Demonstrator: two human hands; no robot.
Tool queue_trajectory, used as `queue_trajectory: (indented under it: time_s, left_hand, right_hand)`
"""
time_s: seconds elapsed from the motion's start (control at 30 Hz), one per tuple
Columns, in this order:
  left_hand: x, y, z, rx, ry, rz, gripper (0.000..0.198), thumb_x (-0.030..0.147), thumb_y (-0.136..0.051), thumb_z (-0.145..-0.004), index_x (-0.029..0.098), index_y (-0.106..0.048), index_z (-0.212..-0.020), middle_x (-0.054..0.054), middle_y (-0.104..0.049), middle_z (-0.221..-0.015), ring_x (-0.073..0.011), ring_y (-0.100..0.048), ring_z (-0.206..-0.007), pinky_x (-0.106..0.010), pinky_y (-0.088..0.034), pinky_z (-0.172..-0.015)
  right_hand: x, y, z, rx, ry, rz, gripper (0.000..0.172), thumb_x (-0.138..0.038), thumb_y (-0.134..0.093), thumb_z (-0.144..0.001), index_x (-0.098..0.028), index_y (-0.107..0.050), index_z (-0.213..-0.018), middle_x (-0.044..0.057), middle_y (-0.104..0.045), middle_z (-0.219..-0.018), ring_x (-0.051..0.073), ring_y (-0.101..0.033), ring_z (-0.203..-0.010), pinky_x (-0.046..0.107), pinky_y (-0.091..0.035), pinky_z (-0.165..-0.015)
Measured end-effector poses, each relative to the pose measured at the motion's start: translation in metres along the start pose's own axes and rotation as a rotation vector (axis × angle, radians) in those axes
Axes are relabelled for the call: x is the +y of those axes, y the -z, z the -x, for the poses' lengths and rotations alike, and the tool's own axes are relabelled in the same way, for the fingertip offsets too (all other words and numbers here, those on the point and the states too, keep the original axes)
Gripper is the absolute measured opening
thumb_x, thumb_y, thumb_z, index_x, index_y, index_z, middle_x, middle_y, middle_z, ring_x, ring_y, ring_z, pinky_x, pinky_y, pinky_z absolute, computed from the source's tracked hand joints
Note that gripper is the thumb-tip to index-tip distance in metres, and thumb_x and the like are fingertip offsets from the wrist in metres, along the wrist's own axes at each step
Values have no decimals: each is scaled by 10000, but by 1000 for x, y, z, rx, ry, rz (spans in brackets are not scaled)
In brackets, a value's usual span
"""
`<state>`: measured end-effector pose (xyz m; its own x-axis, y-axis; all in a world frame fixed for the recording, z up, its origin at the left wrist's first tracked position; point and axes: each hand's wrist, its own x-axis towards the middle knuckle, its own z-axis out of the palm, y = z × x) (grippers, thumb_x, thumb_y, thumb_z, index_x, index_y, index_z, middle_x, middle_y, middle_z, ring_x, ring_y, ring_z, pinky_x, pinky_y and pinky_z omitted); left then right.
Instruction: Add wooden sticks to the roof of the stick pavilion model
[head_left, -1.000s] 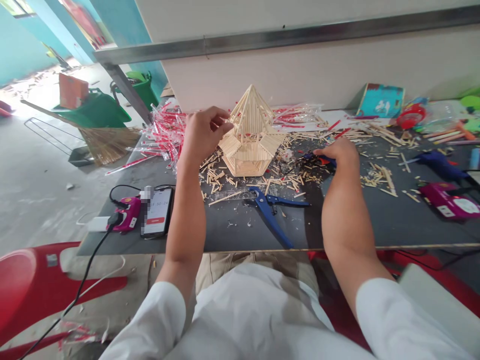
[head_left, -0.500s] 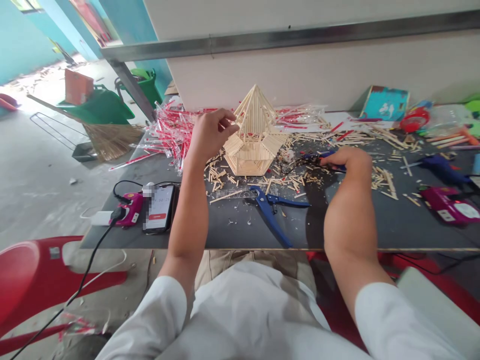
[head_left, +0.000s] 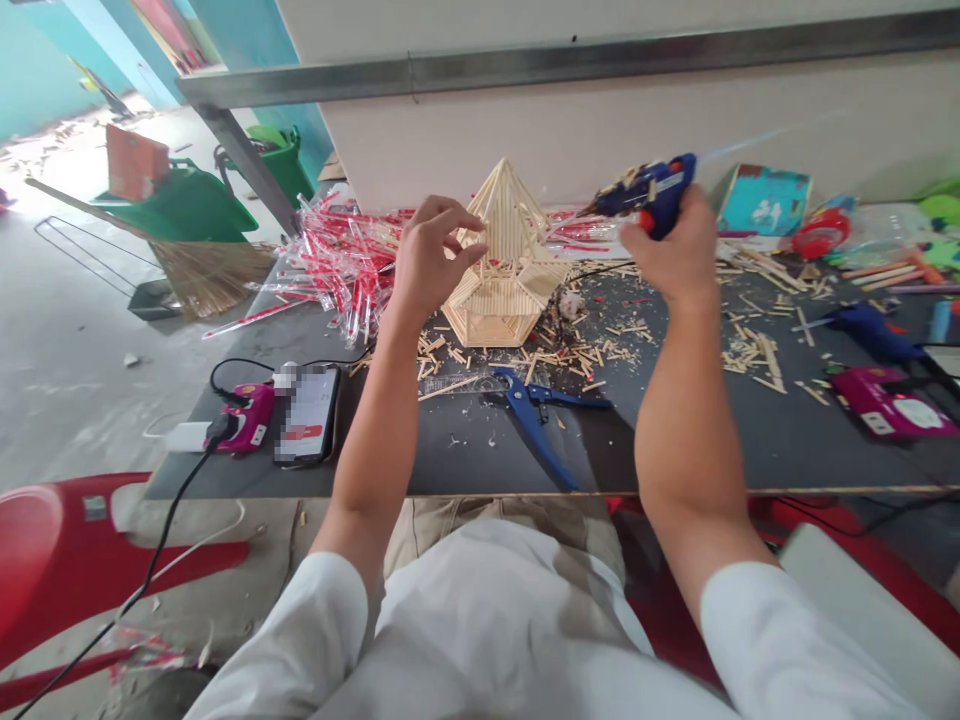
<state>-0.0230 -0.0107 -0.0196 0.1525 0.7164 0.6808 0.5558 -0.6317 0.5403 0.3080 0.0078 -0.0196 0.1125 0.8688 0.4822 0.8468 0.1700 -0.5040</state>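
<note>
A small house-like model made of thin wooden sticks (head_left: 496, 325), with a tall pointed roof, stands upright on the grey table. My left hand (head_left: 435, 250) is at the left side of that roof, fingers bent and apart; I see nothing between them, and whether the fingertips touch the sticks is unclear. Raised to the right of the model, my right hand (head_left: 686, 250) is closed round a blue glue gun (head_left: 664, 195). Its nozzle points left towards the roof, and bits of wood cling to its body.
Blue cutters (head_left: 536, 425) and a clear ruler (head_left: 450, 384) lie in front of the model. Stick scraps (head_left: 757, 355) surround it, with red-and-clear wrappers (head_left: 345, 260) at left. A phone (head_left: 307, 415), power adapters (head_left: 247, 420) and another blue glue gun (head_left: 874, 330) lie farther out.
My right hand has lifted the glue gun off the table, up beside the roof. My left hand has shifted slightly right, closer to the roof. The model stays in place.
</note>
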Motion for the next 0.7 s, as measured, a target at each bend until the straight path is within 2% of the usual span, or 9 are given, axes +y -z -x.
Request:
queue_trajectory:
  time_s: [0.1, 0.2, 0.37, 0.57, 0.7]
  left_hand:
    - [4, -1, 1, 12, 16, 9, 249, 209, -736, -819, 272, -747, -1059, -55, -658, -1284, -174, -683, -992, -312, -613, -848]
    - [4, -1, 2, -15, 11, 36, 251, 194, -729, -811, 265, -739, -1051, -49, -689, -1225, -180, -678, -1044, -302, -617, -849]
    - [-3, 0, 2, -20, 23, 55, 223, 207, -722, -829, 255, -748, -1045, -49, -725, -1165, -170, -687, -1006, -301, -612, -820]
    - [-9, 0, 2, -39, 74, 76, 225, 244, -732, -845, 258, -750, -1068, -46, -727, -1218, -144, -690, -850, -300, -612, -732]
    - [-9, -1, 2, -32, 56, 66, 221, 250, -730, -841, 250, -756, -1060, -38, -745, -1187, -132, -689, -829, -290, -607, -755]
  right_hand:
    - [-25, -9, 6, -12, 27, -55, 391, -441, -620, -929, -245, -537, -1257, 105, -707, -1189, 249, -635, -1015, 361, -497, -892]
    - [-37, -13, 9, -21, 5, -55, 357, -483, -591, -952, -311, -537, -1260, 68, -721, -1200, 257, -621, -1041, 392, -489, -936]
    - [-38, -19, 5, -11, 16, -42, 379, -564, -576, -949, -334, -556, -1249, 67, -722, -1160, 290, -616, -1081, 431, -498, -958]
    - [-36, -20, 3, -11, 60, -49, 372, -520, -603, -939, -307, -559, -1240, 88, -707, -1156, 318, -642, -1116, 432, -516, -965]
    - [-36, -16, 4, -21, 49, -32, 372, -515, -609, -936, -313, -553, -1244, 81, -713, -1158, 312, -652, -1127, 417, -523, -984]
